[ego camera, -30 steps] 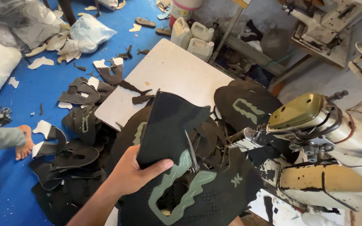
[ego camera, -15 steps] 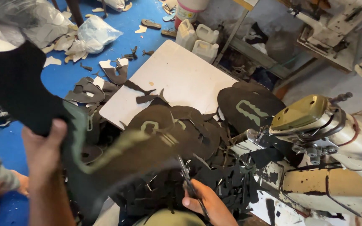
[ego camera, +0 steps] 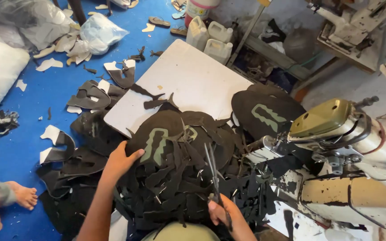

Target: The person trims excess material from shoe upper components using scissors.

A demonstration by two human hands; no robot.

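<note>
Black cut pieces [ego camera: 175, 178] heap on your lap, within reach. Your left hand [ego camera: 119, 160] lies flat on the top piece [ego camera: 157, 138], grip holding nothing yet; your right hand [ego camera: 222, 212] grips scissors [ego camera: 211, 172], blades up, clear of the heap.

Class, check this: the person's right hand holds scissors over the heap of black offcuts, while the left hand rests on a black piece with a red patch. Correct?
Not quite. The head view shows the patch is green. The right hand does hold the scissors; the left hand rests on that black piece.
</note>
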